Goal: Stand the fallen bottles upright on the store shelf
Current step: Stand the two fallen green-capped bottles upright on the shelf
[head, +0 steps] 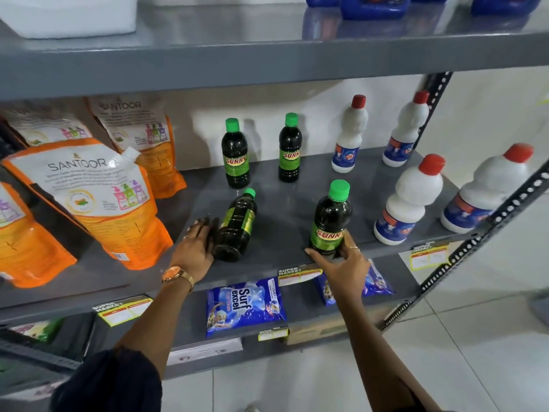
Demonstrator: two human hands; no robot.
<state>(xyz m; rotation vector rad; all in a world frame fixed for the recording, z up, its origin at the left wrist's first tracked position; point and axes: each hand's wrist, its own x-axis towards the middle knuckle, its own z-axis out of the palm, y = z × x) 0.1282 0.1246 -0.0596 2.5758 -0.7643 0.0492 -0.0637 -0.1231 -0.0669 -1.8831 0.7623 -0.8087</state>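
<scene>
Grey metal shelving, white tiled floor.

Orange Santoor pouches crowd the left; blue Surf Excel packets lie below, blue jugs above.

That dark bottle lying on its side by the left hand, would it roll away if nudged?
Probably. The fallen bottle is round-bodied and lies on a smooth grey shelf, so a sideways nudge would likely roll it. It looks full of dark liquid, so fairly heavy. The left hand rests at its base, likely checking that.
</scene>
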